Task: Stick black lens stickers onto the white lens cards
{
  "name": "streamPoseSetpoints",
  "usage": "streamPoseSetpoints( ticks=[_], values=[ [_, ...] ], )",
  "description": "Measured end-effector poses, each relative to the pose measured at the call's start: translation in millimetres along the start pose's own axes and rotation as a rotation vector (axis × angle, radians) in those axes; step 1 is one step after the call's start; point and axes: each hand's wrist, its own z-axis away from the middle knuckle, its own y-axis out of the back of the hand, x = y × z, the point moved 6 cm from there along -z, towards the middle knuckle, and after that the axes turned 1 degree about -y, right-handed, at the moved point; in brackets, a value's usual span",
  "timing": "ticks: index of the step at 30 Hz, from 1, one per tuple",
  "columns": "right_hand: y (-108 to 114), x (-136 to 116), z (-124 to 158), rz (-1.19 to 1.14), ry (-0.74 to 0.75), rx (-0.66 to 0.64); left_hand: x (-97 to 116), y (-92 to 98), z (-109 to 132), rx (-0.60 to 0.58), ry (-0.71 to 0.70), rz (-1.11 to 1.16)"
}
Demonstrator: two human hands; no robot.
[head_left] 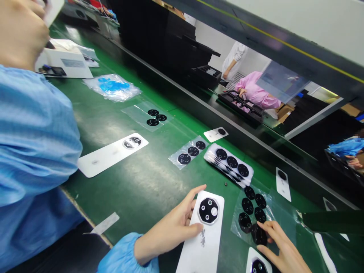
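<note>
left hand (pixel 178 226) holds white panel (pixel 209 242), right hand (pixel 278 248) pinches black disc (pixel 258 235); imo touch edges only (fewer smudges), keep panel steady

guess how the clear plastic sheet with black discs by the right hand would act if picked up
The clear plastic sheet would likely flop, since it looks thin and creased. It is probably light, being see-through film. The black discs lying flat on it may come up too.
</note>
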Motion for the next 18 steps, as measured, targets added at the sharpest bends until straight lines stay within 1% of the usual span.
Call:
streamPoseSetpoints(
  ticks=[3, 7, 12, 16, 18],
  values=[
    [1, 0, 1, 0.005, 0.014, 0.031, 1, -0.4, 1, -0.005, -0.006, -0.005],
    [5, -3, 2, 0.020, 0.036, 0.110, 1, -1.1, 1, -0.011, -0.007, -0.005],
    [7, -13, 2, 0.063, 0.046, 0.082, 1, -0.4, 0, -0.007, -0.009, -0.011],
    [10, -11, 3, 0.080, 0.015, 0.049, 0, -0.1, -1, 0.011, 0.000, -0.006],
    [15, -10, 4, 0.061, 0.007, 0.042, -1, -0.6, -2, 0.021, 0.008, -0.007]
  ],
)
